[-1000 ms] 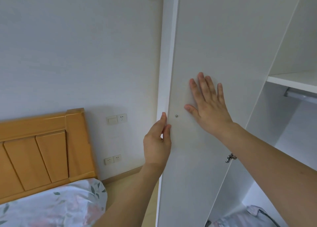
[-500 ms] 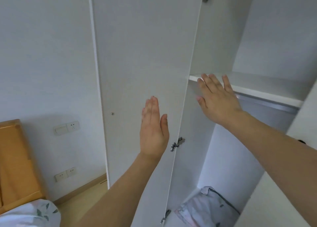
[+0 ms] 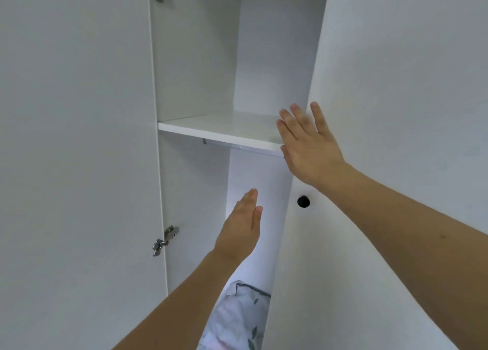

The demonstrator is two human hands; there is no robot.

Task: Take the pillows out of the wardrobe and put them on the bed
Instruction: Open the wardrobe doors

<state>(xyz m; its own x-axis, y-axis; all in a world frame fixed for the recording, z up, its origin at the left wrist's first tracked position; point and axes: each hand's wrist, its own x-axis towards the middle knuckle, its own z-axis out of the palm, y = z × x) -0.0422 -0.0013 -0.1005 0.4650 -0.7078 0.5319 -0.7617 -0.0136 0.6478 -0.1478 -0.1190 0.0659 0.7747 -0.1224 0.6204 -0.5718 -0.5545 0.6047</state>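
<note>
The white wardrobe's left door (image 3: pixel 79 151) stands swung open, its inner side facing me. A pale pillow with a leaf print and dark piping (image 3: pixel 237 318) lies low inside the wardrobe, partly hidden by my left forearm and the right door. My left hand (image 3: pixel 241 227) hangs flat in the opening above the pillow, fingers together, holding nothing. My right hand (image 3: pixel 307 145) is spread with fingers apart at the inner edge of the shut right door (image 3: pixel 396 112), in front of the shelf's end. The bed is out of view.
A white shelf (image 3: pixel 219 129) crosses the wardrobe at hand height with a hanging rail just beneath it. A round black knob (image 3: pixel 303 201) sits on the right door. Metal hinges (image 3: pixel 165 240) stick out from the left door's edge.
The view has swung right, away from the bed and wall. The left door has gone fully open. Both hands left that door: the left moved into the opening, the right to the right door's edge.
</note>
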